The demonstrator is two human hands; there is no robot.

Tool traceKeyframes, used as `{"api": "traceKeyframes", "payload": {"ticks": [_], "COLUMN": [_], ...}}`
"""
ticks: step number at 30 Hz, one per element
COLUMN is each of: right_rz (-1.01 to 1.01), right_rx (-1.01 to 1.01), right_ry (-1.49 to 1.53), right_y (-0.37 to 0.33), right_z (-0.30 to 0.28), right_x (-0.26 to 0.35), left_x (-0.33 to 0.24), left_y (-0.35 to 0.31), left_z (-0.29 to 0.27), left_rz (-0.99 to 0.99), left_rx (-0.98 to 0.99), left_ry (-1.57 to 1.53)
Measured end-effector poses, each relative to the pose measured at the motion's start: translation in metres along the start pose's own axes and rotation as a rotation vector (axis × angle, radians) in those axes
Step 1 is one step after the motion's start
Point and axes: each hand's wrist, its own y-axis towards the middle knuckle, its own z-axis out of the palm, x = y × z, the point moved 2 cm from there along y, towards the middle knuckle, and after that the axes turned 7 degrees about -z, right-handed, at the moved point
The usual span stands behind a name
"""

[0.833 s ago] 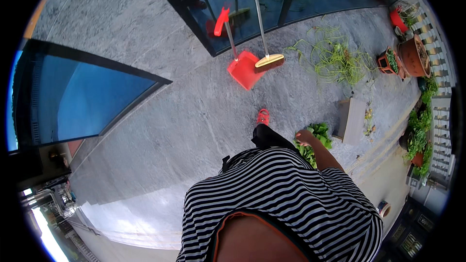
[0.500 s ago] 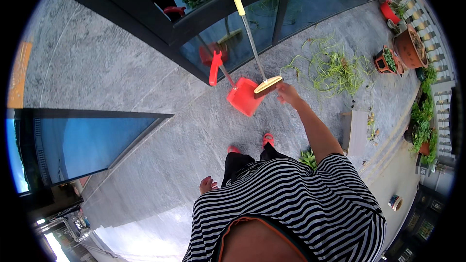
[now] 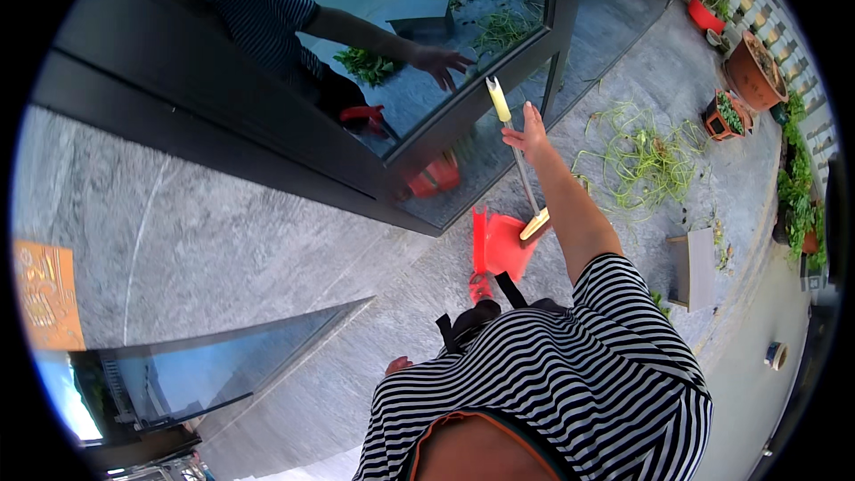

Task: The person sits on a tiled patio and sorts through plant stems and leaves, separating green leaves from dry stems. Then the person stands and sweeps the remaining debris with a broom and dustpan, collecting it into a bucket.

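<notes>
A broom (image 3: 522,173) leans toward the glass door, its yellow grip up and its brown-bristled head down by a red dustpan (image 3: 506,245). Reaching up beside the grip, my right hand (image 3: 527,135) has its fingers apart. The thumb side is close to the handle; whether it touches cannot be made out. The dustpan rests on the floor just before my feet, its red handle standing up. My left hand (image 3: 398,364) hangs low at my side, mostly hidden by my striped shirt, so its fingers do not show clearly.
The dark-framed glass door (image 3: 463,111) stands ahead, mirroring my arm. Loose green stems (image 3: 655,160) lie on the grey floor (image 3: 223,240) at the right. A grey box-like block (image 3: 695,269), a large brown pot (image 3: 755,71) and a smaller potted plant (image 3: 726,116) stand farther right.
My right hand has risen from beside the broom head to the grip's height. I am closer to the door, and the broom and dustpan appear nearer my feet.
</notes>
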Motion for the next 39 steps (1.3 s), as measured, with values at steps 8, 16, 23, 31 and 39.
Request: {"api": "traceKeyframes", "payload": {"ticks": [8, 16, 23, 31, 39], "right_rz": [0.098, 0.138, 0.239, 0.854, 0.635], "right_rx": [0.093, -0.087, -0.296, -0.122, -0.281], "right_ry": [0.128, 0.354, 0.527, 0.605, 0.506], "right_y": [0.015, -0.176, -0.331, -0.368, -0.485], "right_z": [0.005, -0.166, -0.3, -0.353, -0.378], "right_x": [-0.041, -0.039, -0.056, -0.159, -0.092], "left_x": [-0.16, -0.175, -0.117, -0.045, 0.003], "left_y": [-0.015, -0.045, -0.048, -0.098, -0.137], "left_z": [0.124, 0.325, 0.433, 0.473, 0.478], "left_rz": [0.167, 0.37, 0.36, 0.301, 0.475], "left_rx": [-0.089, 0.359, 0.461, 0.467, 0.454], "left_ry": [0.698, 0.869, 0.926, 0.698, 0.802]}}
